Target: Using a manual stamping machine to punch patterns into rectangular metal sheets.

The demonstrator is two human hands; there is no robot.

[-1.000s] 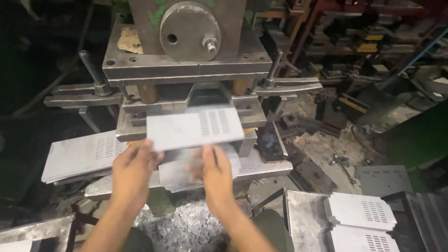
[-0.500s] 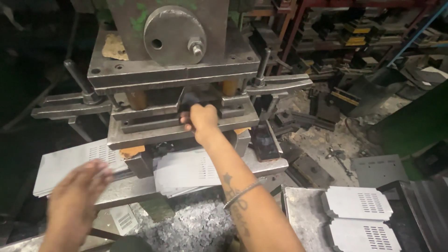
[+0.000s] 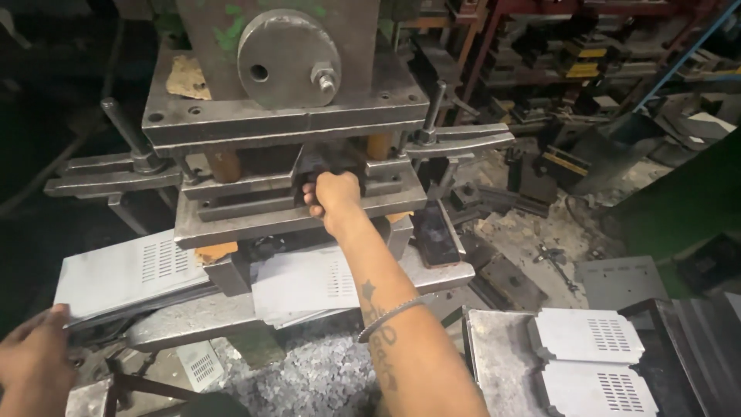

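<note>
A dark part in the press die [image 3: 301, 202] is being gripped by the right hand [image 3: 333, 198], while the stack of perforated sheets [image 3: 127, 274] is being touched by the open left hand [image 3: 35, 357]

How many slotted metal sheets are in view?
At least 5: one by the left hand, one under the right forearm, two stacked lower right, one small below the bench. Stacks may hide more.

This is a metalworking workshop. A heavy steel press [image 3: 285, 131] fills the middle, grimy and bolted together from thick plates. Below the press lies a heap of small metal chips [image 3: 309, 378]. Left of the press sits a stack of slotted sheet-metal plates [image 3: 127, 274], and more cut plates [image 3: 594, 359] rest on a bench to its lower right. Behind the press to the right, racks [image 3: 587, 54] hold dark steel tooling blocks
</note>
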